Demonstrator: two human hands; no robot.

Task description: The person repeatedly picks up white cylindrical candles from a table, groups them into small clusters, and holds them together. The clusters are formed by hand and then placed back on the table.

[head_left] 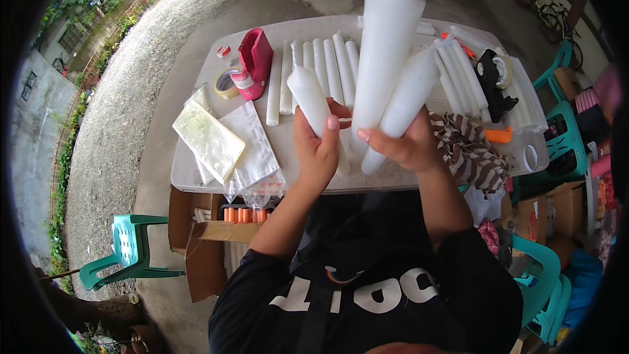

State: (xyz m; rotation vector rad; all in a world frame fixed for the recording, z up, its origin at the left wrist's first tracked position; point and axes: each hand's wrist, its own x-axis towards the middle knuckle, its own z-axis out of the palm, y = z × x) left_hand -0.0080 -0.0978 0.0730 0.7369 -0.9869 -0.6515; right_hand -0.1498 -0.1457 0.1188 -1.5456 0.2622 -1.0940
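Above the near side of the table, my left hand [319, 142] is closed around a white candle [309, 100] whose pointed wick end faces away from me. My right hand [404, 142] grips two more white candles by their lower ends: a large one [386, 39] reaching far up and a second candle [409, 101] leaning to the right. All three are smooth and plain. Behind my hands, several long white candles [320, 59] lie side by side on the table. Another row of white candles [460, 77] rests at the right.
On the table [196, 180] are plastic bags [209, 143], a tape roll [227, 84], a cut pink container [255, 56], a black tape dispenser [491, 82] and a patterned cloth [470, 151]. A cardboard box [213, 246] and green chairs [128, 249] stand around it.
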